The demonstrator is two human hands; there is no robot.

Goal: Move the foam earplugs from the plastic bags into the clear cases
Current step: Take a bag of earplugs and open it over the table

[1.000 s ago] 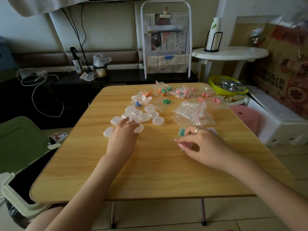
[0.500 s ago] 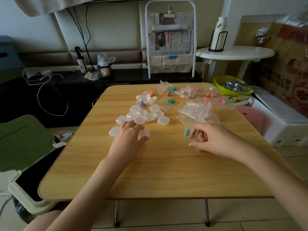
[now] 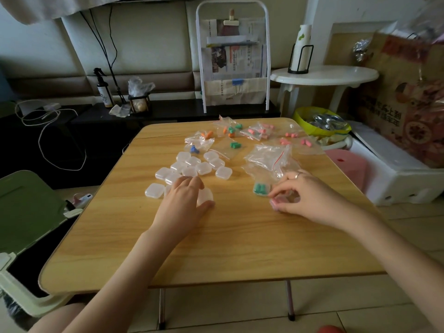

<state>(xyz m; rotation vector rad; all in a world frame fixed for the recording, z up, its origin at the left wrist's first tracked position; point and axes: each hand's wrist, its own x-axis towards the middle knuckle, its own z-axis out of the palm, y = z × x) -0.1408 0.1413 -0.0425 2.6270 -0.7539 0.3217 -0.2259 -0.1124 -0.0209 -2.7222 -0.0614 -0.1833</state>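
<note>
Several small clear cases (image 3: 193,164) lie clustered left of centre on the wooden table (image 3: 216,248). My left hand (image 3: 183,204) lies over one clear case (image 3: 205,195), fingers curled around it. My right hand (image 3: 305,198) pinches the edge of a small plastic bag holding teal earplugs (image 3: 260,188). A pile of empty plastic bags (image 3: 270,157) sits just behind that hand. Farther back lie bags with orange earplugs (image 3: 206,135), green earplugs (image 3: 235,145), a blue earplug (image 3: 194,149) and pink earplugs (image 3: 260,131).
A white round side table (image 3: 324,74) with a cup holder stands at back right. A yellow bowl (image 3: 320,122), pink stool (image 3: 348,162) and white foam box (image 3: 396,179) crowd the right edge. A green bin lid (image 3: 26,207) sits at left.
My right hand has shifted toward the teal earplug bag and now pinches its edge. My left hand has slid down onto a case at the near edge of the cluster.
</note>
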